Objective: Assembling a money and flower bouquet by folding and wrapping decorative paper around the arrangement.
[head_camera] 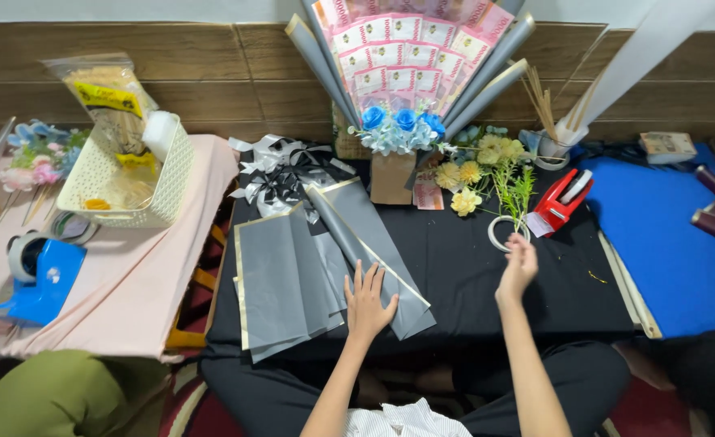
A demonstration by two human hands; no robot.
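Wood-look wall panels run behind a low table [471, 275] covered in black cloth, and I sit close against its near edge. My left hand [368, 303] lies flat with the fingers spread and released, pressing on a folded sheet of grey wrapping paper [374, 243] with a gold edge. That sheet lies slantwise across the middle of the black cloth, partly over a stack of more grey sheets [281, 283] that fans out to its left. My right hand [518, 267] hovers above the cloth, well right of the sheet, fingers loosely curled and gripping nothing I can make out; its fingertips sit just below a white ring of tape [505, 233].

Behind the ring stand yellow flowers [475, 166] with green sprigs, and just right of it rests a red tape dispenser [564, 201]. At the back of the table rises a bouquet of pink banknotes [406, 53] wrapped in grey paper, with blue roses [402, 121] at its base. Black and white ribbon bows [281, 174] lie heaped behind the grey stack.

To the left, a pink cloth [131, 283] carries a white basket [123, 182] and a blue tape dispenser [42, 279]. To the right lies a blue mat [665, 251].
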